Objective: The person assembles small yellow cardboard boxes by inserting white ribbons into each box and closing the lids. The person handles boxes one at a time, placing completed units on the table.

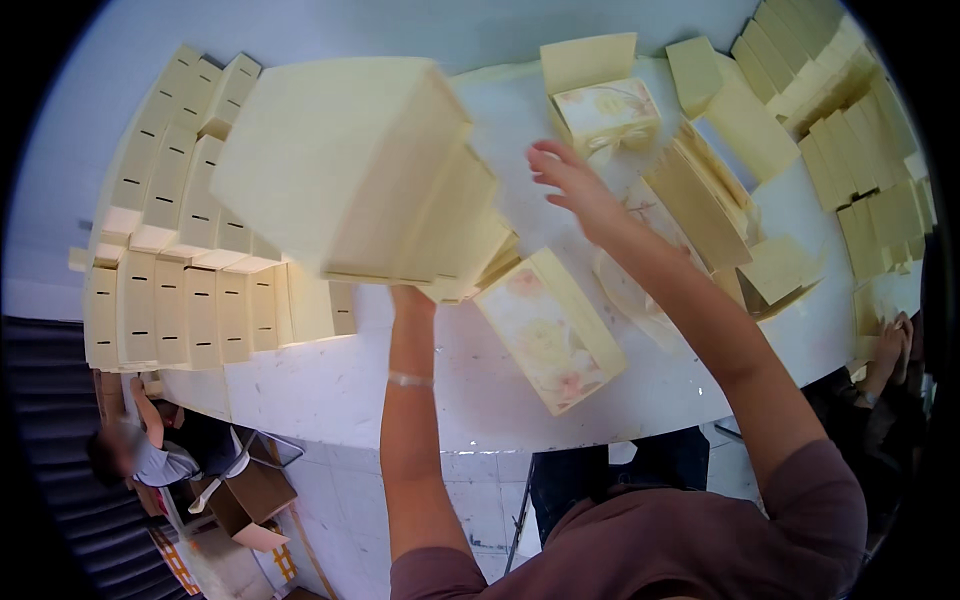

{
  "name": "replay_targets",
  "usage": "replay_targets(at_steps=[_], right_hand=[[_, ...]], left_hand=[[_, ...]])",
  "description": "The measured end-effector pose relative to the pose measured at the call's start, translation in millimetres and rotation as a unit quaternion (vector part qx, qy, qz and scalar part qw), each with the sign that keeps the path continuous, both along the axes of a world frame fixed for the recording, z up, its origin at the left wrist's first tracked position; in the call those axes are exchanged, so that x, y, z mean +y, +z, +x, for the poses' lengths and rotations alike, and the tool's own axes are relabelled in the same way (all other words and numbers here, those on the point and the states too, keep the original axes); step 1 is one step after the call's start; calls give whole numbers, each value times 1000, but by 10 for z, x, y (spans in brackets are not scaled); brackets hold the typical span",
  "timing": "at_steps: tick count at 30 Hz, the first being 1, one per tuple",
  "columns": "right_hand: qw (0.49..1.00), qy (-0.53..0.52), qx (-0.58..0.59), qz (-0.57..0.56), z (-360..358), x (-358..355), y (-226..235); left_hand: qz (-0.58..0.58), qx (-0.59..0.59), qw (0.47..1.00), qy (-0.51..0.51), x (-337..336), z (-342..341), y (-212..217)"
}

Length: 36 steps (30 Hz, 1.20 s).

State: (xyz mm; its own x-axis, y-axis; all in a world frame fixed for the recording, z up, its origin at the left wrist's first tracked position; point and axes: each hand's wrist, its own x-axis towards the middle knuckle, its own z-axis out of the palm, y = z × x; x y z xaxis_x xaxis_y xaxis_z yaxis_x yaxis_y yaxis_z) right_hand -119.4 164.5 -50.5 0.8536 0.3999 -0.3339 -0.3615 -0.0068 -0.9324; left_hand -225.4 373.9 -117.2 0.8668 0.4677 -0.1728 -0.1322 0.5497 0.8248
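A large cream cardboard box (330, 150) is raised and tilted in the left half of the view, close to me. My left hand (410, 300) grips it from below; most of the fingers are hidden behind the cardboard. To the right of it, my right hand (572, 182) is in the air with its fingers apart and nothing in them. Below the raised box, a floral-printed box (545, 330) lies on the white table. Just beyond my right hand stands an open cream box (605, 105) with a floral-printed front.
Stacked cream boxes (165, 205) with dark slots line the table's left side. At right lie open boxes (700, 195), with more boxes (860, 150) piled beyond. One person (170, 450) is at lower left; another person's hands (890, 345) show at the right edge.
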Motion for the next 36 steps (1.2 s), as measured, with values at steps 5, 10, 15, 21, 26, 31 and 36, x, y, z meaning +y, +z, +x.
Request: replay_targets(at_steps=[5,10,15,21,26,31,36], right_hand=[[961,105,-245,-69,-1114,-916,-133],[911,116,-385,-89,-1488,-998,-617],[973,122,-120,152,-1353,-1015,-730],[977,-14,-49,208,-1677,-1369,-493],[933,-193,-152,262,-2781,-1860,-838],[947,-212,-145,195,-3510,-1899,-1163],[876,-177,-427,-136,-3264,-2580,-1148]], left_hand=[[60,124,986,95,-689,-1247,381],[314,14,935,161,-768,-1148,478],[364,-13,930,53,-545,-702,692],[325,3,941,97,-913,-966,692],[667,-124,723,-128,-2190,-2298,15],[645,-107,743,-145,-2377,-2410,-308],[722,-204,641,-161,-2030,-2242,-378]])
